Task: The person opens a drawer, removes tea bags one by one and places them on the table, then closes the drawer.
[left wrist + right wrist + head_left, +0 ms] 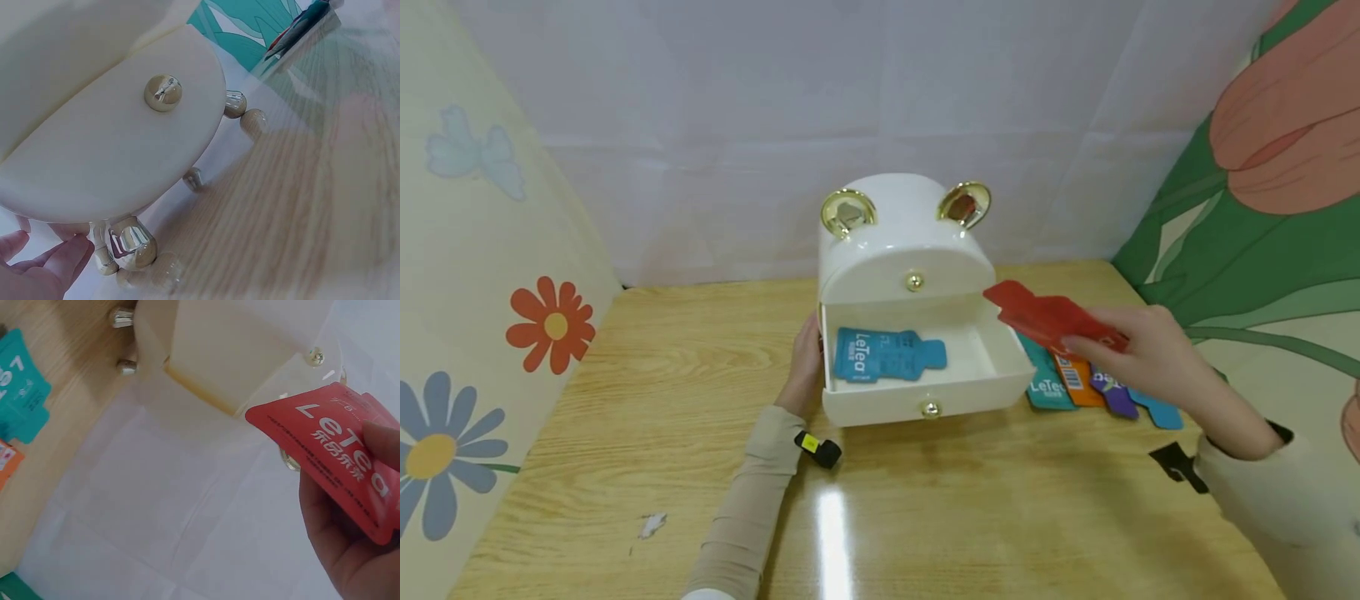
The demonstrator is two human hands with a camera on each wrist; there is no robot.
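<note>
My right hand pinches a red LeTea sachet between thumb and fingers, holding it above the right edge of a pulled-out drawer. Inside that lower drawer, a blue LeTea sachet lies flat toward the left, its narrow end pointing right. The drawer belongs to a white storage box with gold-rimmed ears and round gold knobs. At the box's left side, my left hand rests against it, partly hidden behind the drawer. In the left wrist view its fingers touch the lower edge beside a gold foot.
Right of the box, a teal sachet, an orange sachet, a purple sachet and a light blue sachet lie fanned on the wooden table. A small white scrap lies front left. A white cloth backdrop stands behind.
</note>
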